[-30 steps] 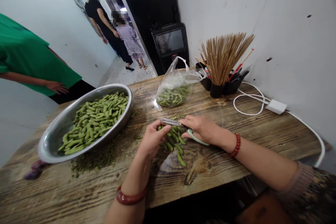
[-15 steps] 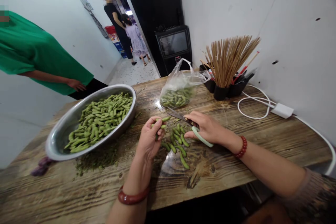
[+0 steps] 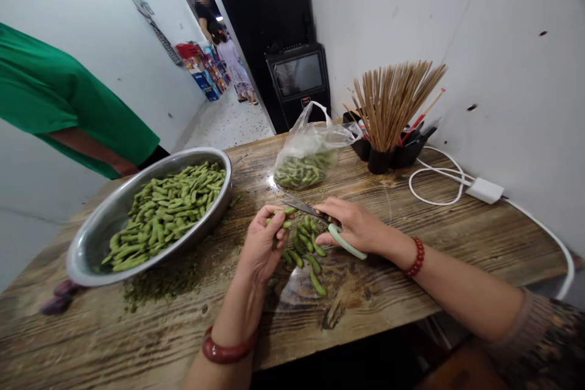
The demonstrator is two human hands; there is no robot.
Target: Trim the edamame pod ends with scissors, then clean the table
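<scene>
Between the fingers and thumb of my left hand (image 3: 265, 237) are a few green edamame pods (image 3: 289, 211). My right hand (image 3: 354, 225) is wrapped round scissors (image 3: 346, 242) with pale green handles, their blades pointing left, close to the held pods. Loose edamame pods (image 3: 315, 265) lie on the wooden table below and between my hands. A large metal basin (image 3: 75, 259) on the left is heaped with more pods (image 3: 169, 207). Behind my hands stands a clear plastic bag (image 3: 301, 161) with pods inside.
Plant trimmings (image 3: 159, 286) are scattered beside the basin, near dark purple objects (image 3: 57, 298). At the back right, a black holder (image 3: 380, 161) carries many wooden skewers (image 3: 395, 103). A white cable and adapter (image 3: 485, 191) lie right. A person in a green shirt (image 3: 77, 103) stands left.
The scissor blades have shifted slightly relative to the held pods, while both hands keep their grip. The people in the doorway have moved farther off, and the view has shifted slightly.
</scene>
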